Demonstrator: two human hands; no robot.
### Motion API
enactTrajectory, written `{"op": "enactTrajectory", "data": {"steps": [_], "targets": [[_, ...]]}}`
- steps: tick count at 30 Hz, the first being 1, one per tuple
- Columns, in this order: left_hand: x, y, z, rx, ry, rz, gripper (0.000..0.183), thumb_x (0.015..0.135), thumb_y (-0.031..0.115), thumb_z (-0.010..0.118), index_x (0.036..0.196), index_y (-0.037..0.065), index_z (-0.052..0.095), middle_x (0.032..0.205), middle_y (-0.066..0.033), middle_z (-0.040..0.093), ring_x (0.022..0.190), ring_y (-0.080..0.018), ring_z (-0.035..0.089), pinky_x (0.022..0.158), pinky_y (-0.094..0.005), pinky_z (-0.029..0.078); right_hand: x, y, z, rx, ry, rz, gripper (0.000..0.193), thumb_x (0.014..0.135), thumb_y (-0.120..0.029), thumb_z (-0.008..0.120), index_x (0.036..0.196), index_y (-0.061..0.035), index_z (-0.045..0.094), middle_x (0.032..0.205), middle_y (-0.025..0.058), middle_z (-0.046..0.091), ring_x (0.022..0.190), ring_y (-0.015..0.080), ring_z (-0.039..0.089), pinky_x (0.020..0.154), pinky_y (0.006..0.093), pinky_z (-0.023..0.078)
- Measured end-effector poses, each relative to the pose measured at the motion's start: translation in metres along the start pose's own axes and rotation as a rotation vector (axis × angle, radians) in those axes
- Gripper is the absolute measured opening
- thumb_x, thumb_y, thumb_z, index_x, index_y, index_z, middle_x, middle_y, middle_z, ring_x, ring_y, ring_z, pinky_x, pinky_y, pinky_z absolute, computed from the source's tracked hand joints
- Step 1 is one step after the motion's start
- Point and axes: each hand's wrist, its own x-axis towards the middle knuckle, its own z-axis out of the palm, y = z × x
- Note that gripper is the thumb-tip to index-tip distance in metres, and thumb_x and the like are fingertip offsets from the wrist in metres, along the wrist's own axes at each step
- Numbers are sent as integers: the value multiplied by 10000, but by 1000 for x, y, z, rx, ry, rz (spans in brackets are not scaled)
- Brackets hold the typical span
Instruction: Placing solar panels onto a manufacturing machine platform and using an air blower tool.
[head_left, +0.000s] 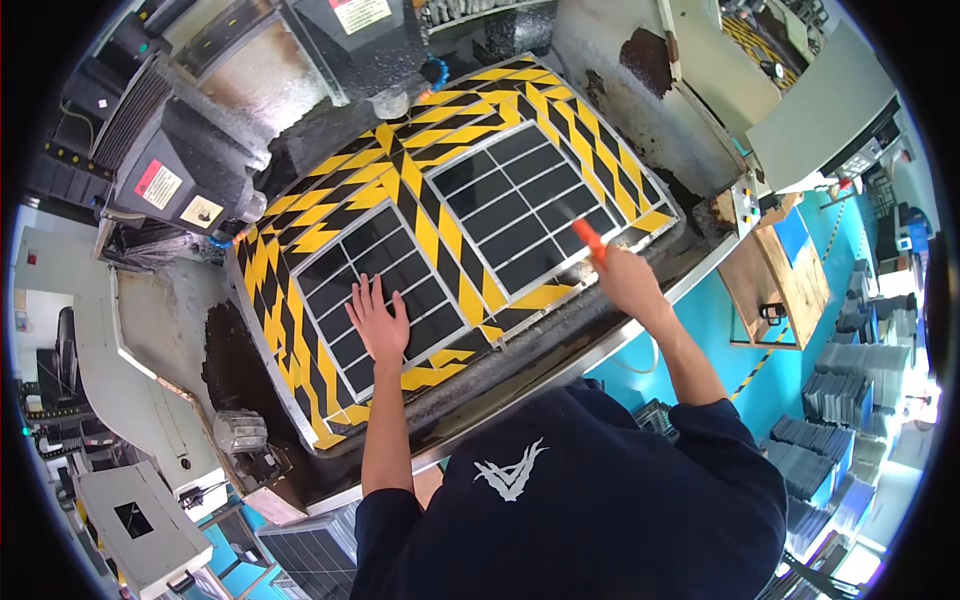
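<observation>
My left hand (380, 322) lies flat with fingers spread on the left black panel (425, 298), which pale lines divide into rectangles. My right hand (633, 285) is closed round the orange handle (590, 238) of a tool. The tool's far end is smeared by motion, so its kind does not show. It is over the lower right part of the right black panel (500, 205), a similar gridded one. Both panels sit side by side on a machine bed (427, 222) covered in yellow and black striped tape.
Two dark machine heads with nozzles, one left (245, 205) and one in the middle (390, 103), stand at the bed's far side. A metal rail (690, 285) runs along the near edge. A wooden table (750, 290) and stacked flat sheets (835, 395) stand at right.
</observation>
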Motion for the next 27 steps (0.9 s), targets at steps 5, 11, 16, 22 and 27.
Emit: {"op": "enactTrajectory", "data": {"steps": [5,11,16,22,27], "targets": [[0,2,1,32,-17,-7,520,1040,363,534,1494,110,525,1625,-108,415,1534,-329,311,1276,-528,150,-28,17,-2,-20,-132,-74,358,1019,-276,593,900,62,602,746,271,694,717,471,701,669,567,562],[0,-2,5,40,-13,28,523,1045,367,533,1498,107,514,1624,-114,416,1533,-331,311,1269,-543,158,-59,15,-13,4,-108,-36,350,1014,-279,600,926,60,605,754,261,699,724,476,705,673,570,567],[0,-7,10,27,-1,63,520,1046,367,534,1493,102,519,1614,-123,430,1523,-349,328,1258,-557,179,-64,32,-30,-12,88,178,324,1017,-287,620,942,25,571,784,263,685,771,464,682,675,560,528],[0,-10,12,22,2,78,525,1048,377,531,1493,98,518,1614,-128,427,1522,-353,326,1254,-569,175,-109,38,-13,59,-77,119,334,1018,-295,593,936,29,597,781,278,681,747,483,670,688,580,517],[-1,-11,12,22,2,63,526,1047,369,536,1496,95,513,1618,-131,421,1522,-358,324,1250,-572,180,-133,45,-16,25,-47,147,312,1013,-264,597,910,30,612,762,282,681,732,480,679,671,574,537]]}}
